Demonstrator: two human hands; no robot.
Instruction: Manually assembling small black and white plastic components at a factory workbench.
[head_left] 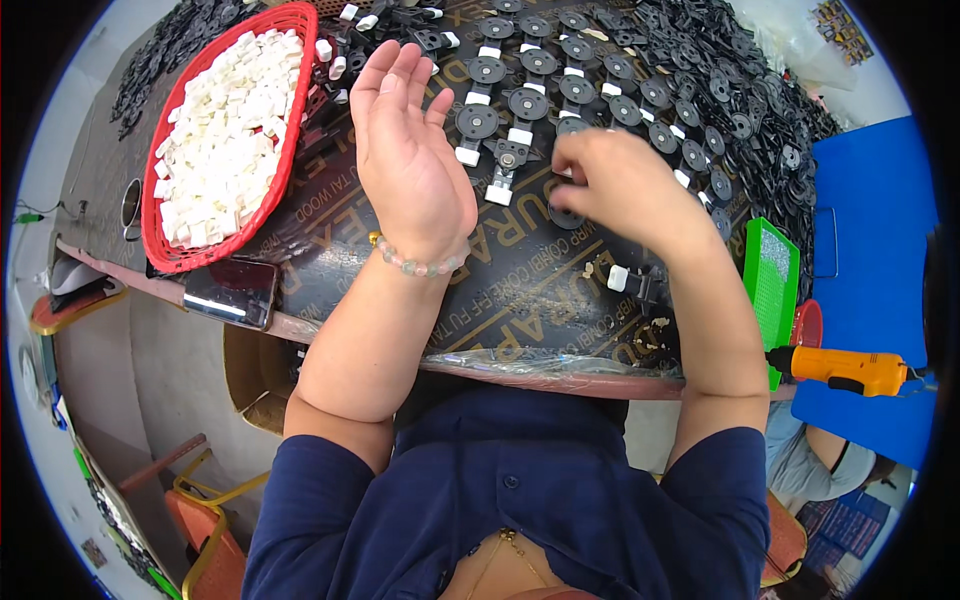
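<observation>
My left hand point(410, 140) is raised over the dark tabletop point(520, 300), fingers spread, holding nothing. Its wrist wears a bead bracelet point(418, 262). My right hand point(620, 180) is curled, fingertips pinching a black round part point(566, 215) on the table. Ahead of both hands lie rows of black disc parts with white clips point(530, 100). One assembled piece point(505, 165) sits between my hands. A loose white clip on a black part point(620, 278) rests near my right forearm.
A red basket point(165, 250) full of white clips stands at the left. A heap of black parts point(730, 80) fills the far right. A phone point(232, 292) lies at the table edge. A green tray point(770, 275) and an orange power tool point(845, 368) sit at right.
</observation>
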